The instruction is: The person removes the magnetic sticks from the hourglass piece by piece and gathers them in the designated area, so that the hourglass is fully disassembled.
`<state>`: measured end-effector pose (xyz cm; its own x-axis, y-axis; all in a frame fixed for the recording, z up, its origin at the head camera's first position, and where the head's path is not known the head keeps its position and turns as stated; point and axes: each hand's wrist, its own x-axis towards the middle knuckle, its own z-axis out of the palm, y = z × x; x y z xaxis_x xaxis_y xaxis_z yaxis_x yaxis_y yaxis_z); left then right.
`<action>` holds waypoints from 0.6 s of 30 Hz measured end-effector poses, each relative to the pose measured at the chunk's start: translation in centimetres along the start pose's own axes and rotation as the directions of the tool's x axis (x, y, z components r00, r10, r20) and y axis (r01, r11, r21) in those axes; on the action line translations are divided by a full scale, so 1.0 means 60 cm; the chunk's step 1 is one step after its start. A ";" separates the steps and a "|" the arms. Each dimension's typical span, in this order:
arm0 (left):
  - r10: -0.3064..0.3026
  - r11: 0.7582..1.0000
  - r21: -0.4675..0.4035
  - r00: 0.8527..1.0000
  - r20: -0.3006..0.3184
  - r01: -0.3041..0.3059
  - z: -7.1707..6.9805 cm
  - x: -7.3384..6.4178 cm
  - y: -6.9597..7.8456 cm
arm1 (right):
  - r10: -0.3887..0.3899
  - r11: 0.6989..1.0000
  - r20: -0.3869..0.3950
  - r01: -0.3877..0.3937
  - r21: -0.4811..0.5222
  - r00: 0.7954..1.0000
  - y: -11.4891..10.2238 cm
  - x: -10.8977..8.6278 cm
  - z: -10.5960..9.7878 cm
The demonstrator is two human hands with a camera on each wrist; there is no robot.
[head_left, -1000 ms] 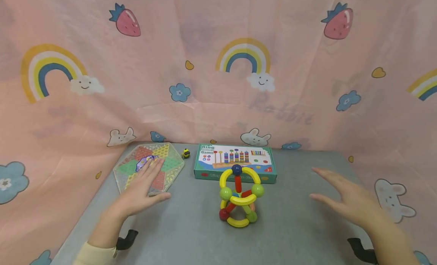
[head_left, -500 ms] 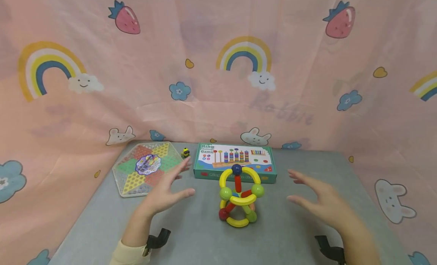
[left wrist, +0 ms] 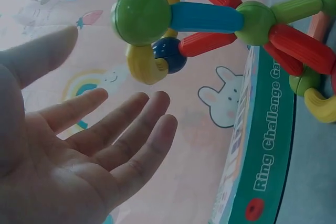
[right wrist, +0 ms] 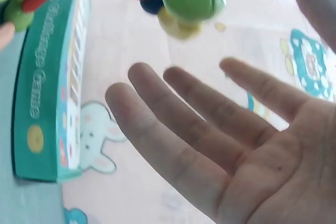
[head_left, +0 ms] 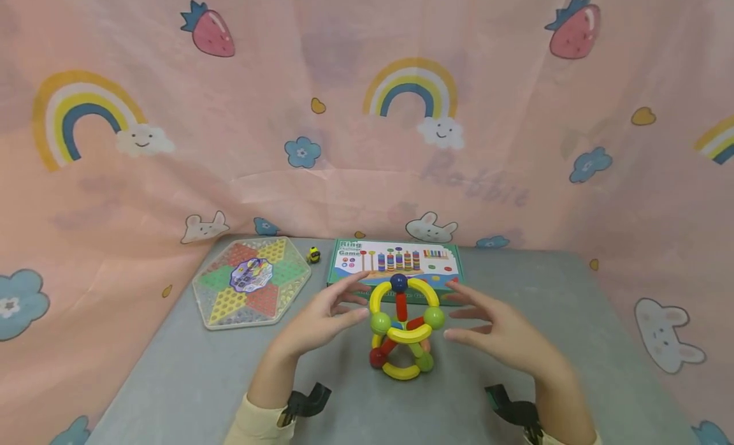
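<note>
Approach | I see left hand point(head_left: 320, 319) and right hand point(head_left: 500, 329) now closer in, relaxed, holding nothing | ball-and-rod toy point(head_left: 410, 334) between them, within reach

A small yellow-and-black figure point(head_left: 313, 255) sits between a hexagonal game board point(head_left: 251, 282) and a green-sided box point(head_left: 392, 260).

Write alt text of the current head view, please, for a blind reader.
A person's left hand and right hand flank a colorful ball-and-stick toy on a gray table, not gripping it. Behind it lies a game box, with a small yellow figure and a hexagonal board game to the left, before a pink curtain.
</note>
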<state>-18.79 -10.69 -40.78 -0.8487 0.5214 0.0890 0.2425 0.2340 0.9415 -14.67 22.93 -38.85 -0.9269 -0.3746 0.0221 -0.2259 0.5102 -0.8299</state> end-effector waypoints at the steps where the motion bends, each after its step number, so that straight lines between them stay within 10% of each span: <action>1: 0.002 1.000 -0.009 1.000 0.001 -0.002 0.002 0.005 -0.002 | 0.002 1.000 -0.002 -0.002 0.008 1.000 0.000 0.003 0.002; 18: 0.047 0.941 -0.339 0.992 0.113 -0.006 0.034 0.047 -0.039 | 0.042 0.993 0.039 -0.046 0.113 0.998 -0.003 0.036 0.039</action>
<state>-20.80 -8.09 -43.38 -0.7777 0.6212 0.0963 0.0744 -0.0612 0.9953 -15.94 20.18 -39.96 -0.9233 -0.3824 -0.0346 -0.1475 0.4364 -0.8876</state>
